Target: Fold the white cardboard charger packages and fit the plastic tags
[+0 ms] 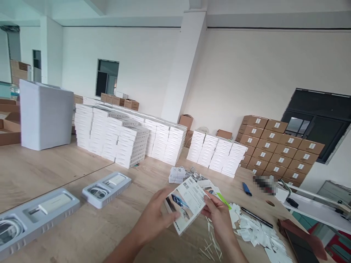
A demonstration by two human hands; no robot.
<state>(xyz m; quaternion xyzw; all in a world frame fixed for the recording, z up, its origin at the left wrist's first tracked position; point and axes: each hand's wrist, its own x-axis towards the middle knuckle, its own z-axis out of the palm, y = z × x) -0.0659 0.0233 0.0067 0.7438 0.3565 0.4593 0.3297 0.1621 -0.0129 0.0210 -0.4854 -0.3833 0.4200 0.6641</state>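
Observation:
A flat white printed box point(191, 197), with a picture and small text on its face, is held tilted above the wooden table. My left hand point(157, 215) grips its left edge, thumb on the front. At its right edge, my right hand point(218, 212) pinches it between thumb and fingers. Just behind it lie another printed package point(210, 187) with a green edge, a small stack of white cards point(177, 173) and bundled white cables point(194, 172). Thin white strips point(210, 241) lie below my right hand.
Two grey trays point(95, 201) with chargers and coiled cables lie at left. White boxes point(131, 146) stand in tall stacks behind, beside a big white bin point(46, 117). To the right are scattered paper pieces point(255, 230), a black pen point(257, 217), a blue cutter point(246, 189) and brown cartons point(276, 146).

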